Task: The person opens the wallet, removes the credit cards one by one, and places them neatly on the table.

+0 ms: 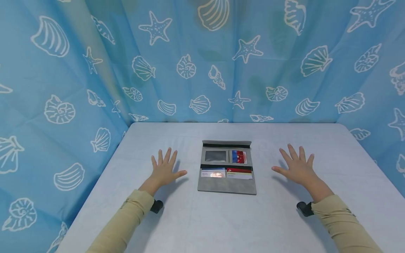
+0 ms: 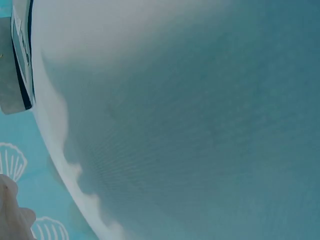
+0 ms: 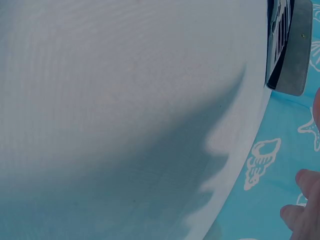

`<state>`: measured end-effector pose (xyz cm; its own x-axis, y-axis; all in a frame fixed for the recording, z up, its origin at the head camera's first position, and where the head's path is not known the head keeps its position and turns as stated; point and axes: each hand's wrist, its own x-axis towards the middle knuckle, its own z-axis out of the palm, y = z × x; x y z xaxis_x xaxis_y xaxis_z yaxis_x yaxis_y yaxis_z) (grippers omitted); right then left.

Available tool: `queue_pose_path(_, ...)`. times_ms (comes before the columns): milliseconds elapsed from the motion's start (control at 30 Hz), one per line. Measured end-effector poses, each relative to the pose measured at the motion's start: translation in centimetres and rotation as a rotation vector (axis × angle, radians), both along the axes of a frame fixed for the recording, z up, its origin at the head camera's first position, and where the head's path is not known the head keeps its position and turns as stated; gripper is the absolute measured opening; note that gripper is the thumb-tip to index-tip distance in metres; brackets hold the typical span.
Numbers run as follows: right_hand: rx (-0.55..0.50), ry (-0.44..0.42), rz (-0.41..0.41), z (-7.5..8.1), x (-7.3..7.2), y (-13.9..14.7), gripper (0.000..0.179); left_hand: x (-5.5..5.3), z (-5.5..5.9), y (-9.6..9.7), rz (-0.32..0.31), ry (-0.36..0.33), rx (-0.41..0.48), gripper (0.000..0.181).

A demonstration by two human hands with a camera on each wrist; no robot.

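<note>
A grey wallet (image 1: pixel 227 186) lies unfolded in the middle of the table, its flap at the far side. Cards fill its slots: a blue and red card (image 1: pixel 239 157) at upper right, a white card (image 1: pixel 212 173) at lower left and a red-topped card (image 1: pixel 239 174) at lower right. Beside them is a dark clear window (image 1: pixel 216 156). To the wallet's left my left hand (image 1: pixel 163 172) hovers with fingers spread, holding nothing. On the other side my right hand (image 1: pixel 299 169) is likewise spread and holds nothing. Both hands cast shadows on the tabletop.
The table (image 1: pixel 171 225) has a pale cloth cover. Behind it and along its left and right sides hangs a blue curtain (image 1: pixel 177 42) with white shells and starfish. A dark wrist device sits at each sleeve cuff.
</note>
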<state>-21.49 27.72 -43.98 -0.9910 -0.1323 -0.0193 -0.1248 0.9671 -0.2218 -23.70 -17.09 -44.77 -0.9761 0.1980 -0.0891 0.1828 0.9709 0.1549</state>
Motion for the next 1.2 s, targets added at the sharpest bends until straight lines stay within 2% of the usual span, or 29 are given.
queue_pose_path(300, -0.008, -0.002, 0.007, 0.0, -0.2, -0.5, 0.087, -0.1, -0.2, 0.2, -0.007, 0.004, 0.004, 0.093)
queue_pose_path(567, -0.029, -0.018, 0.02, -0.1, -0.2, -1.3, 0.086, 0.3, -0.2, 0.8, -0.015, -0.036, 0.006, 0.091)
queue_pose_path(833, -0.047, -0.024, 0.034, -0.7, -0.4, -2.5, 0.084, 0.7, -0.4, 1.9, -0.089, -0.048, 0.006, 0.091)
queue_pose_path(1067, -0.056, 0.014, 0.067, -1.1, -0.2, -3.8, 0.079, 0.9, -1.1, 2.7, -0.116, -0.055, -0.014, 0.093)
queue_pose_path(1200, -0.066, -0.003, 0.063, -1.3, 0.2, -5.1, 0.075, 1.0, -1.2, 3.2, -0.125, -0.083, -0.023, 0.093)
